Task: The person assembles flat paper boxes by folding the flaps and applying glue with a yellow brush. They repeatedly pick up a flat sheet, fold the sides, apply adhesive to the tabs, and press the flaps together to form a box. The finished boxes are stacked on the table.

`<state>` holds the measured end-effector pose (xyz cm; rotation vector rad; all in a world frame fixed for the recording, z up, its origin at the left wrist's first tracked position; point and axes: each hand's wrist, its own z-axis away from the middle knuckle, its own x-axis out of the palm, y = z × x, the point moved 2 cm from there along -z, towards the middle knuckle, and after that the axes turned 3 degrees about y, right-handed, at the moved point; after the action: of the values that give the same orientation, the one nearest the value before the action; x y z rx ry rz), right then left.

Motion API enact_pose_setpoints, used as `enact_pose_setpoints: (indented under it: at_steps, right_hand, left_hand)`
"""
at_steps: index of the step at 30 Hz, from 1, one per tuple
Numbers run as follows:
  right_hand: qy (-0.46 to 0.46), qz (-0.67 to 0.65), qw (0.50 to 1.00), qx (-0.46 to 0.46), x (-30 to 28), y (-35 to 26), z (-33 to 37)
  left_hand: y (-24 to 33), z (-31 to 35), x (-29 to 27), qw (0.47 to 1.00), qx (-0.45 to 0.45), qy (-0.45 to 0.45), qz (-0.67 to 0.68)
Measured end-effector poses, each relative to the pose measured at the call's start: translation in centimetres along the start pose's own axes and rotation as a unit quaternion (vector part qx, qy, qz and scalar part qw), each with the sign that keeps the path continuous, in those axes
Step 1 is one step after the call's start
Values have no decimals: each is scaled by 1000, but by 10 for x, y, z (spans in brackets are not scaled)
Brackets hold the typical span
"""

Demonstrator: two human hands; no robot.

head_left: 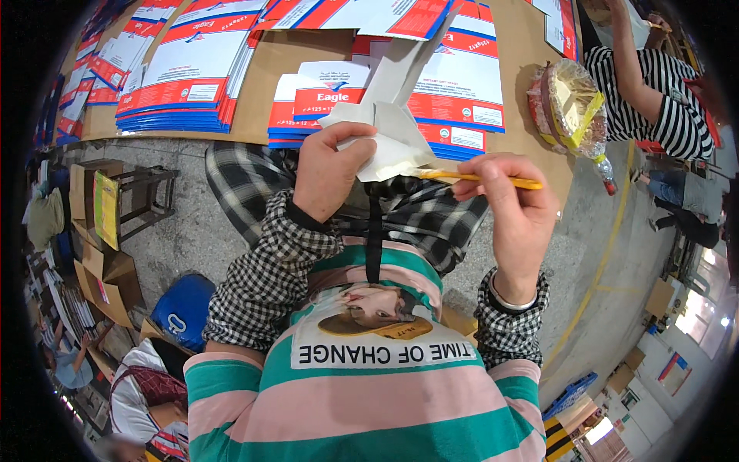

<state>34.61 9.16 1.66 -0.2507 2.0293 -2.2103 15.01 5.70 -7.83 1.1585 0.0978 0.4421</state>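
My left hand point(329, 171) pinches the near edge of an unfolded cardboard carton point(399, 131), its grey-white inner side turned up. The carton reaches from my lap over the table edge. In the fingers of my right hand point(514, 212) is a thin brush point(481, 179) with a yellow handle. The brush's pale tip touches the carton's near flap, where a cream-coloured paste shows; its bristles cannot be made out clearly. To the right, a plastic-lined bowl point(540, 115) holds pale paste and yellow wrapping.
Stacks of flat red, white and blue cartons point(185, 73) cover much of the brown table point(258, 108). A blue drum point(183, 312) stands at left behind me, near open cardboard boxes point(108, 281). A person in a striped top point(631, 92) works at the right.
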Motion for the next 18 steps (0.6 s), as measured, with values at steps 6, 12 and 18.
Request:
enact_pose_setpoints:
  at_steps: [6, 12, 18]
  right_hand:
    - [5, -1, 1000, 5, 1, 7, -4]
    - [13, -12, 1000, -9, 6, 2, -6]
    - [41, 7, 999, -10, -7, 2, -4]
  left_hand:
    - [4, 0, 1, 998, 6, -2, -61]
    - [6, 0, 5, 999, -1, 4, -36]
    - [3, -1, 2, 997, 16, -5, -75]
